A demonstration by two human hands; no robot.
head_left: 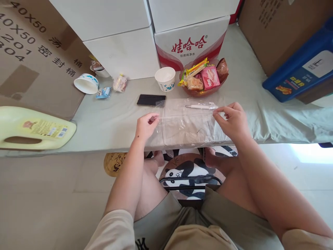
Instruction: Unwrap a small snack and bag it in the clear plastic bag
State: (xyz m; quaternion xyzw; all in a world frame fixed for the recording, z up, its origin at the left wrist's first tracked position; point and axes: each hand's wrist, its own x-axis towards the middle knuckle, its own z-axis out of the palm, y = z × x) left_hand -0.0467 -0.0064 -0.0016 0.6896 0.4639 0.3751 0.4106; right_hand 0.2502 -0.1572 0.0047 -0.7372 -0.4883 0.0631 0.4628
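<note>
Two bare hands are working at the near edge of a low surface draped in a pale grey-green cloth (109, 121), which is running left to right across the view above a pale tiled floor. White and brown cardboard cartons are standing along the far side, one white carton with red printing (191, 43) sitting just behind the snacks.

The left hand (145, 125) is pinching the left end of a clear, crinkled plastic bag (188, 126) between closed fingertips, and the right hand (232, 119) is gripping the bag's right end the same way. The bag is lying flat on the cloth between the hands, its near part hanging slightly over the edge. A slim white pen (201, 107) is resting at the bag's far edge; whether it is under or on the film is hard to tell.

A brown-red scalloped bowl (223, 81) is holding wrapped snacks in pink, yellow and brown. Just to its left, a white paper cup with blue marks (165, 78) is standing upright. Farther left, a similar white paper bowl (86, 83) is lying tipped on its side. A black phone (151, 100) is lying flat near the bag's far left corner.

A pale yellow plastic jug (33, 128) is lying at the left, cut off by the frame, and a blue box (299, 74) at the right is likewise cut off.
</note>
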